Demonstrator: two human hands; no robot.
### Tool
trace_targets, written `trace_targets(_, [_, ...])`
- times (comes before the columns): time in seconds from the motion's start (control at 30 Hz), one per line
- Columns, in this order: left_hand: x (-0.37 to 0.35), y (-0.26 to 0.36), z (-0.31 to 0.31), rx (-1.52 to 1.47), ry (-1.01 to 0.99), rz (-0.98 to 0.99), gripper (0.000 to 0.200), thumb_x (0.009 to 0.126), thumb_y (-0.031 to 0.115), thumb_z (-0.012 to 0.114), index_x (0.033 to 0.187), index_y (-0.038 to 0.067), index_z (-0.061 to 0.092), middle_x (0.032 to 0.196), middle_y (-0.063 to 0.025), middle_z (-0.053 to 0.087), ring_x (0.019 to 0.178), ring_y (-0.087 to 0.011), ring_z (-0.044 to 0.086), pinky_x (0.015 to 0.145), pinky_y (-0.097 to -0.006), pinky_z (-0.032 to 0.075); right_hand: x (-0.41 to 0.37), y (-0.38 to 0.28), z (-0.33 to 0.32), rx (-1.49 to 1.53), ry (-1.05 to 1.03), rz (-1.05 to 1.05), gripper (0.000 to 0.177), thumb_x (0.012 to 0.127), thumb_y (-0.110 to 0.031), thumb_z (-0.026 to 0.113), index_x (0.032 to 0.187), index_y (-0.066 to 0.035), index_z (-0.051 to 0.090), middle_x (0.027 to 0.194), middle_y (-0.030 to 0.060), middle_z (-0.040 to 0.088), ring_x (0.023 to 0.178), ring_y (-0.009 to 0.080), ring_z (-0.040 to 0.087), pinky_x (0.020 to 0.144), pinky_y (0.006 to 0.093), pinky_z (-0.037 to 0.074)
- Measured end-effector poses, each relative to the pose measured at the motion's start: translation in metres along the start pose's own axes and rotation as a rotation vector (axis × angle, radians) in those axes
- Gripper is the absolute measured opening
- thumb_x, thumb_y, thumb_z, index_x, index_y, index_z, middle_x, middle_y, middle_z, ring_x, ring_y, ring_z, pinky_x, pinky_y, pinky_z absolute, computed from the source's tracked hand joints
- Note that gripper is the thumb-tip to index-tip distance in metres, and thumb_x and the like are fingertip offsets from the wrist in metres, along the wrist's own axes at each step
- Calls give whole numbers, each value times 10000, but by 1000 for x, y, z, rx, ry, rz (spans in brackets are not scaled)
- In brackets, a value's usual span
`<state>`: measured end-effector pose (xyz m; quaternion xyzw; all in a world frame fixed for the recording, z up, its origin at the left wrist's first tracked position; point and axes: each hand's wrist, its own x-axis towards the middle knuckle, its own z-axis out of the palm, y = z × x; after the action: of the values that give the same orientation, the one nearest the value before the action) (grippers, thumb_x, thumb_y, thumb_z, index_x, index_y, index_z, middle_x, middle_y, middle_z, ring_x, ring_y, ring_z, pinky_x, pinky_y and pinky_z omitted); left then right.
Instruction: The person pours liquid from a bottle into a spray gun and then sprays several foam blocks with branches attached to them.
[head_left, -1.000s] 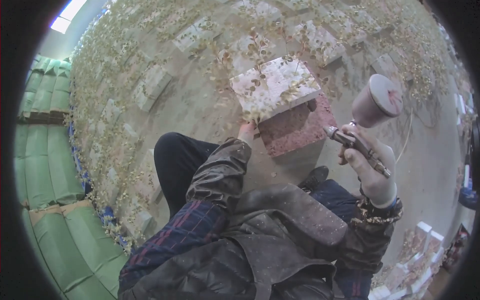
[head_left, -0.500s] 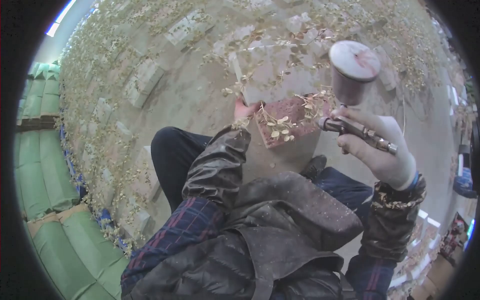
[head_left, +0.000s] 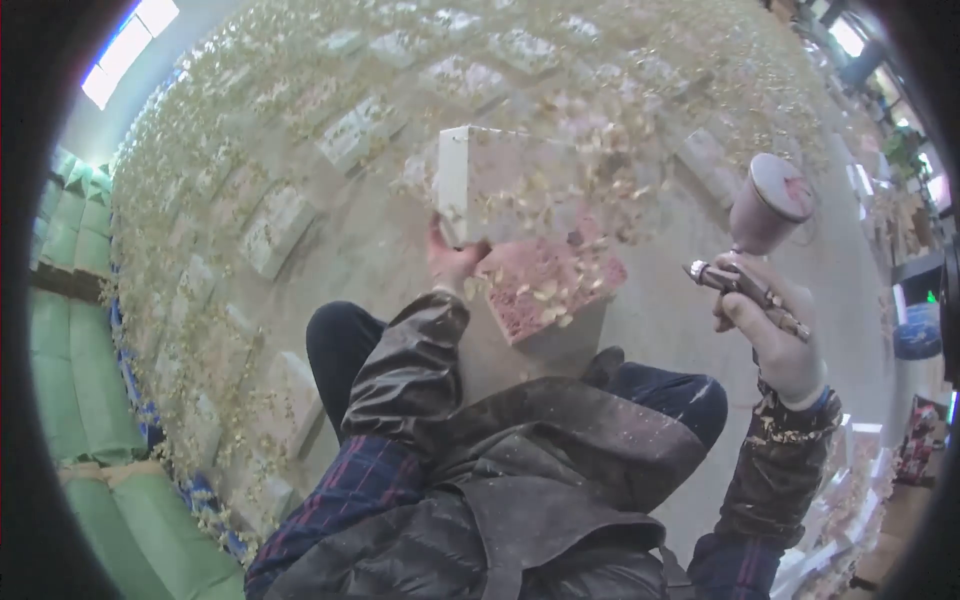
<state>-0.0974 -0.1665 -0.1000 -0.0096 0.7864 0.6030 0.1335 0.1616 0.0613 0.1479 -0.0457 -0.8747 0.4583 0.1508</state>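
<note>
My right hand [head_left: 775,320], in a pale glove, is closed around a spray gun [head_left: 745,285] whose paint cup [head_left: 765,205] stands on top, pinkish inside. The gun is to the right of a pale block [head_left: 453,180] in front of me, apart from it, its nozzle facing left. At the block's left side my left hand [head_left: 455,265] is closed on its edge, thumb toward the block. Pink, porous foam [head_left: 520,305] shows on the block's near part. Sprigs with small pale leaves [head_left: 545,205] stand over it, blurred by motion.
More pale blocks [head_left: 280,228] with leafy sprigs cover the floor [head_left: 375,240] ahead and to the left. Green wrapped bundles [head_left: 62,365] line the left edge. A blue container [head_left: 918,332] stands at far right. My bent knees [head_left: 345,350] flank the block.
The spray gun has moved right and down, away from the block. The block and my left hand appear lower and further left, and the sprigs are now blurred.
</note>
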Motion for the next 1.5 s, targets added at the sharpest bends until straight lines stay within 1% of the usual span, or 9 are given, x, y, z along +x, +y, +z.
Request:
trace_targets(0.07, [-10, 23, -5, -130, 20, 175, 962, 707, -93, 764, 1503, 126, 268, 1444, -204, 377, 1277, -369, 467, 1041, -434, 481, -14, -4, -17, 36, 12, -73, 323, 930, -38, 591, 1238, 58, 578, 970, 229, 658, 671, 250, 628, 583, 318, 581])
trace_targets(0.17, [43, -25, -14, 56, 17, 630, 985, 680, 136, 814, 1489, 214, 257, 1352, -190, 405, 1241, -403, 439, 1039, -608, 414, -26, -18, -30, 62, 28, -171, 339, 931, 0, 574, 1262, 76, 562, 953, 221, 637, 632, 245, 596, 570, 312, 550])
trace_targets(0.27, [30, 9, -29, 312, 148, 977, 1060, 675, 130, 830, 1507, 263, 187, 1313, -239, 425, 1154, -385, 496, 874, -575, 550, -35, -37, -32, 39, 68, -164, 337, 925, -43, 613, 1236, 82, 575, 857, 190, 630, 648, 234, 616, 574, 307, 570])
trace_targets(0.37, [40, 17, -40, 392, 239, 1107, 981, 675, 280, 827, 1478, 145, 278, 1346, -254, 395, 1144, -427, 502, 909, -579, 508, -37, -46, -36, -50, -12, -253, 327, 920, -12, 598, 1243, 37, 589, 1125, 205, 655, 713, 228, 670, 605, 294, 588])
trace_targets(0.57, [35, 32, -50, 435, 250, 1147, 981, 690, 250, 834, 1484, 165, 264, 1347, -236, 377, 1187, -413, 475, 921, -560, 488, -43, -58, -39, -99, 24, -193, 384, 866, 43, 643, 1245, -4, 608, 1093, 191, 688, 617, 165, 649, 515, 243, 589])
trace_targets(0.67, [32, 41, -55, 446, 257, 1261, 1010, 657, 146, 836, 1486, 168, 259, 1308, -228, 425, 1165, -404, 481, 872, -564, 515, -40, -53, -37, -51, 179, -125, 265, 935, 7, 573, 1191, 74, 598, 734, 151, 633, 549, 169, 567, 508, 251, 495])
trace_targets(0.77, [33, 39, -61, 470, 299, 1276, 959, 677, 257, 837, 1467, 118, 311, 1286, -249, 466, 1147, -423, 508, 859, -567, 524, -45, -49, -45, 17, 244, -52, 333, 962, -129, 611, 1230, 67, 587, 959, 152, 666, 726, 191, 645, 637, 278, 597])
trace_targets(0.97, [26, 55, -74, 533, 301, 1351, 969, 724, 297, 827, 1495, 147, 260, 1360, -265, 424, 1175, -454, 495, 875, -605, 523, -52, -18, -48, 160, 61, -360, 313, 856, -30, 713, 1147, 55, 639, 960, 168, 723, 693, 181, 699, 625, 260, 590])
trace_targets(1.5, [8, 88, -97, 549, 284, 1591, 913, 730, 159, 820, 1465, 89, 283, 1390, -246, 399, 1239, -440, 463, 859, -595, 551, -23, -11, -65, 77, 309, 187, 255, 977, -140, 554, 1182, -1, 616, 803, 51, 632, 593, 84, 550, 499, 172, 468])
